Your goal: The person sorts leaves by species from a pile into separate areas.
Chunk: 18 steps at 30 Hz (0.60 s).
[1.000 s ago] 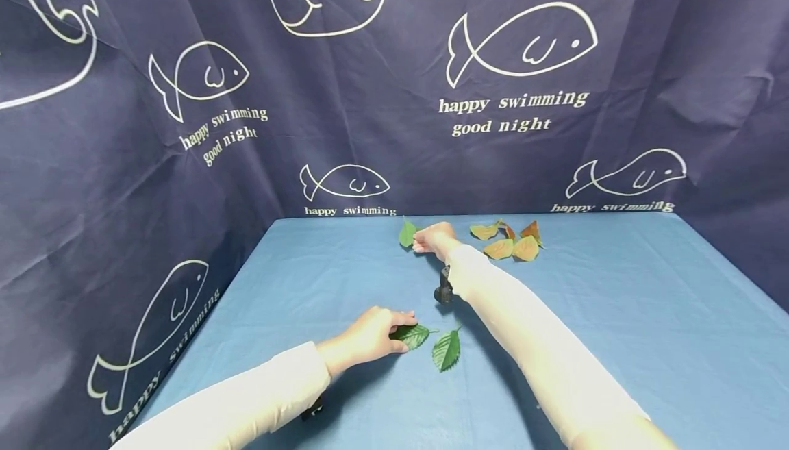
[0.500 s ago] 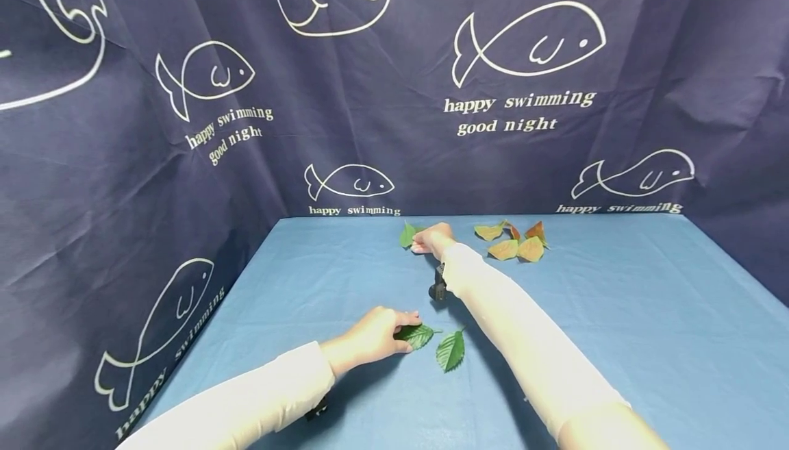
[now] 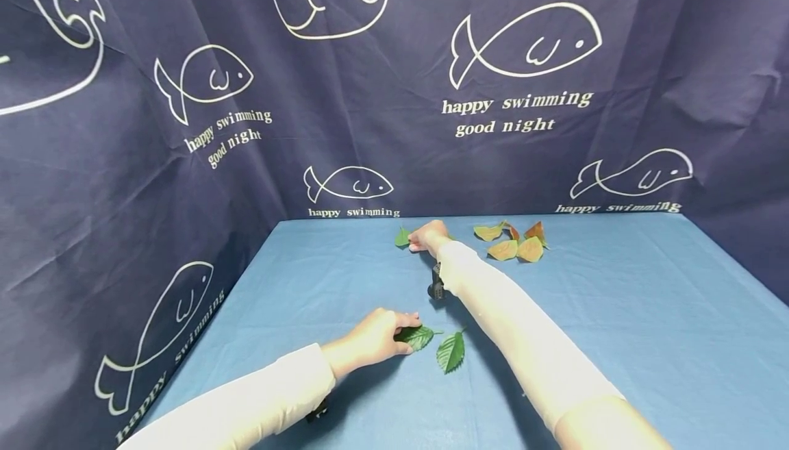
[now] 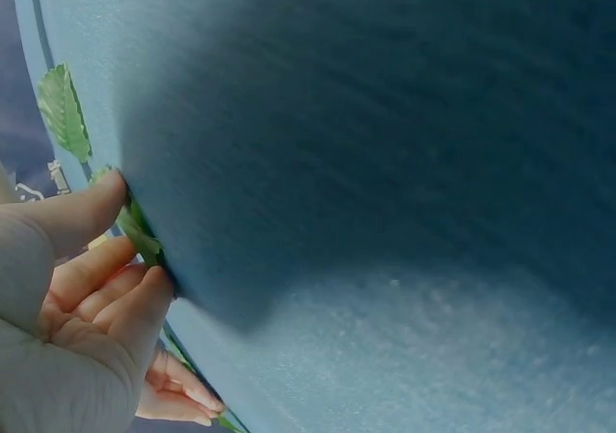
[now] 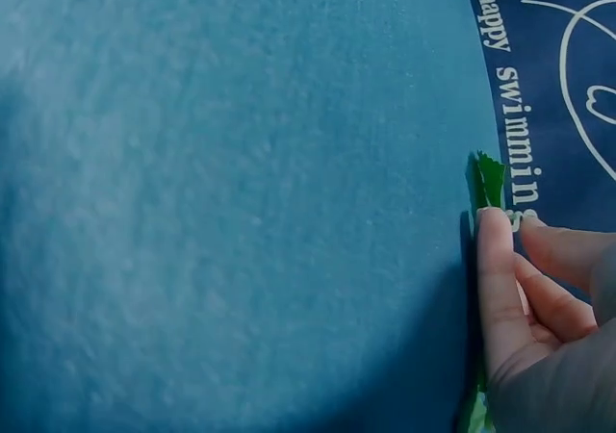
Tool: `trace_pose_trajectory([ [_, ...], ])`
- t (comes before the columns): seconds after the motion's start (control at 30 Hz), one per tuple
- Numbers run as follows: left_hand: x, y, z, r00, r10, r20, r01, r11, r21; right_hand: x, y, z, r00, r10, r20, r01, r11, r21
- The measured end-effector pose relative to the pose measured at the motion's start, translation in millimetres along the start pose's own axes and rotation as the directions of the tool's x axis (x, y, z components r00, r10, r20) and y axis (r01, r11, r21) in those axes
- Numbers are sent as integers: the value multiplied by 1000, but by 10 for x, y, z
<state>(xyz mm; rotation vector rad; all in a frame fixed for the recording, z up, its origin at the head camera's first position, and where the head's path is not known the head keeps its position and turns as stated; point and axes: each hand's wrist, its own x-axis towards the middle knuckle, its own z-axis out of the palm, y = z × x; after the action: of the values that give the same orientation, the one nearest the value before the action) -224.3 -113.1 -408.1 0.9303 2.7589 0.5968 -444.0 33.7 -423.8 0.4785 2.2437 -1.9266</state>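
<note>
In the head view my left hand (image 3: 372,337) rests low over the near middle of the table, thumb and fingers on either side of a dark green serrated leaf (image 3: 419,338). The left wrist view shows that leaf (image 4: 140,231) between thumb and fingertips. Just right of it lies a second serrated leaf (image 3: 451,352). At the far edge, my right hand (image 3: 428,236) pinches a lighter green leaf (image 3: 402,238), its other part hidden by the fingers. The right wrist view shows this leaf's jagged end (image 5: 491,178) beyond the fingertips. More green (image 3: 452,236) peeks out behind the right wrist.
Several yellow-brown leaves (image 3: 503,250) lie grouped at the back, right of the right hand. A blue cloth (image 3: 345,272) covers the table. Behind it and to the left hangs a dark curtain (image 3: 394,121) with white fish drawings. Small black cameras (image 3: 436,291) sit under the wrists.
My right hand has shifted slightly left along the far edge, and less of its green leaf shows. Green now appears right of that hand. The left hand keeps its place at its leaf.
</note>
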Motion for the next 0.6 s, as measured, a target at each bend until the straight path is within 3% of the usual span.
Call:
trace_pose_trajectory([
  [0.4, -11, 16, -19, 1000, -7, -2, 7, 1000, -17, -62, -27, -60, 996, -70, 54, 73, 996, -53],
  [0.6, -3, -3, -14, 1000, -11, -5, 11, 1000, -9, -238, -63, -121, 985, -143, 100, 143, 990, 5],
])
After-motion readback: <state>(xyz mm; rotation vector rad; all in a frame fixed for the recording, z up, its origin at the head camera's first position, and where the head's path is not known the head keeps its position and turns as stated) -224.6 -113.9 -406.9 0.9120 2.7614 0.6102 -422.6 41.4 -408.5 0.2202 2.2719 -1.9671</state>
